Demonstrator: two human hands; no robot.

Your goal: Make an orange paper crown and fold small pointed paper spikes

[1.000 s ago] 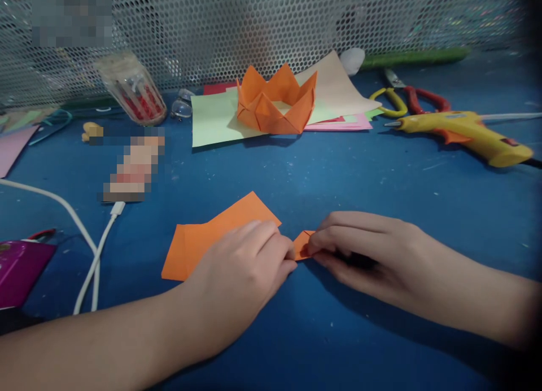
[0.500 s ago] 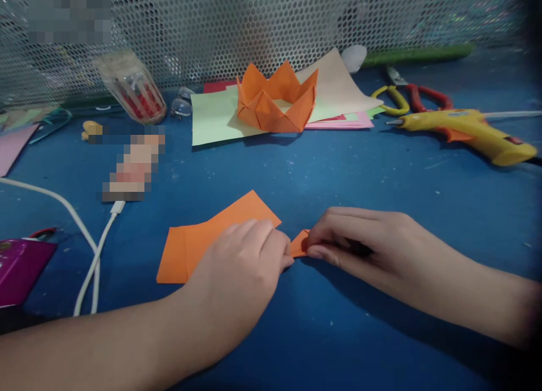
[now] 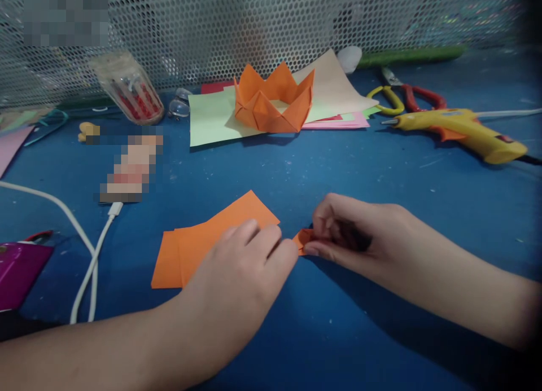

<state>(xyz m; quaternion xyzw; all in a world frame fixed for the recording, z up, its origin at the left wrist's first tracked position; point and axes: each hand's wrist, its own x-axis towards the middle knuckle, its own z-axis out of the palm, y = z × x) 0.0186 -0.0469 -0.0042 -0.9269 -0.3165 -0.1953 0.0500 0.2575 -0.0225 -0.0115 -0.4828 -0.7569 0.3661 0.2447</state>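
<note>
A small folded piece of orange paper point(image 3: 303, 241) lies between my two hands on the blue table. My right hand point(image 3: 355, 224) pinches its right end between thumb and curled fingers. The index finger of my left hand point(image 3: 249, 272) reaches the left end of the same piece; the left thumb is hidden. Beneath and behind my left hand lie flat orange paper sheets point(image 3: 228, 219), overlapping and partly covered by it. Farther back, a folded orange paper crown point(image 3: 273, 111) with pointed tips stands upright on a stack of coloured paper point(image 3: 207, 120).
At the right lie a yellow glue gun point(image 3: 461, 131) and pliers with red handles point(image 3: 423, 100). To the left are a tilted jar point(image 3: 131, 92), a pixelated object point(image 3: 133, 168) with a white cable point(image 3: 91, 267), and a purple box point(image 3: 23, 272). A perforated metal panel point(image 3: 203, 30) borders the back.
My right index finger has lifted and curled more on the folded piece. My left fingers have shifted slightly right, with the index finger stretched further. The view has moved a little.
</note>
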